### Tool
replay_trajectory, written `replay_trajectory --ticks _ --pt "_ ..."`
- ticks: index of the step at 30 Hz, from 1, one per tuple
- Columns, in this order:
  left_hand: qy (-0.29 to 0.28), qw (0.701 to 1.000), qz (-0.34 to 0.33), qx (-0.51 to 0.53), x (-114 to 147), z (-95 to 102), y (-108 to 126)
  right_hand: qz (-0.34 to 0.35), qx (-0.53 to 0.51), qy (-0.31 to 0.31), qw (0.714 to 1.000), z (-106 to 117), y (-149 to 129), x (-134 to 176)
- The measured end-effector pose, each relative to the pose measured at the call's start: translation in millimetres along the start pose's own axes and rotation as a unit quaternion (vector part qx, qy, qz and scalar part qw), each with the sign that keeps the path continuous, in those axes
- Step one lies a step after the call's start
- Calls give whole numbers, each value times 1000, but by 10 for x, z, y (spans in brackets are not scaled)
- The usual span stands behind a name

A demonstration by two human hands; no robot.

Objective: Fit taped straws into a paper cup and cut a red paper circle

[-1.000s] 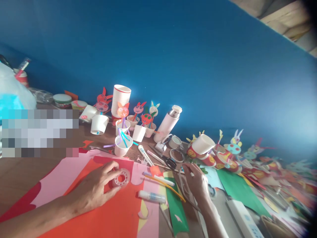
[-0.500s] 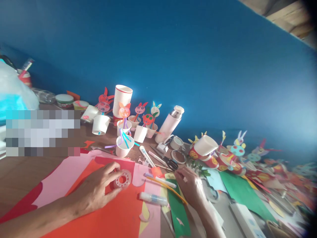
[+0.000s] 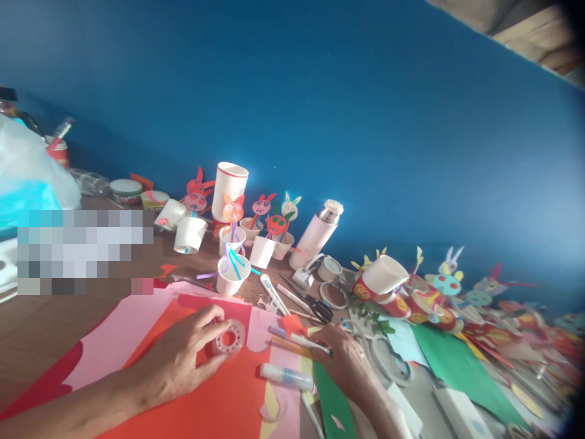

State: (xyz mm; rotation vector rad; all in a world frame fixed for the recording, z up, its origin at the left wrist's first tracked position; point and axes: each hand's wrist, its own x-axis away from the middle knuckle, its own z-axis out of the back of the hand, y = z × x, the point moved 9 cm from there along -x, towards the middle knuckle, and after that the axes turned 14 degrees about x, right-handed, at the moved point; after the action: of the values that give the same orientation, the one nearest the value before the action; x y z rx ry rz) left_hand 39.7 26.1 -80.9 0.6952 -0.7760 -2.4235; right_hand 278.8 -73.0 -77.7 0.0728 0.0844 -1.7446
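Observation:
My left hand point(image 3: 192, 347) grips a roll of clear tape point(image 3: 229, 339) by its edge, fingers above and thumb below, over orange paper point(image 3: 201, 402). To the right, my right hand point(image 3: 340, 353) is bent palm-down with curled fingers at the ends of a white marker point(image 3: 304, 342) and a yellow-orange stick point(image 3: 290, 347). Its fingertips are hidden, so what they pinch does not show. A glue tube point(image 3: 287, 377) lies between the hands, and a green paper strip point(image 3: 336, 402) runs under the right wrist.
White paper cups point(image 3: 233, 274) with paper animal heads stand behind, near a stack of cups point(image 3: 230, 189) and a pink thermos point(image 3: 315, 235). Scissors point(image 3: 319, 306) lie beyond my right hand. More cup figures point(image 3: 446, 283), green paper point(image 3: 461, 356) and a white box point(image 3: 461, 411) fill the right.
My right hand has shifted slightly left onto the marker and stick ends. The yellow-orange stick's right end is now out of sight by that hand. The left hand keeps the tape roll.

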Motion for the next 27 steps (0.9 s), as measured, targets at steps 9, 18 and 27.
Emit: replay_trajectory --ticks 9,18,27 --pt "14 999 -3 30 2 11 4 -18 -28 43 999 46 56 12" --pt "16 999 18 31 -10 73 52 -54 -251 64 964 351 -102 -132" --pt "41 999 -19 22 6 79 60 -43 -564 92 820 690 -529 -716"
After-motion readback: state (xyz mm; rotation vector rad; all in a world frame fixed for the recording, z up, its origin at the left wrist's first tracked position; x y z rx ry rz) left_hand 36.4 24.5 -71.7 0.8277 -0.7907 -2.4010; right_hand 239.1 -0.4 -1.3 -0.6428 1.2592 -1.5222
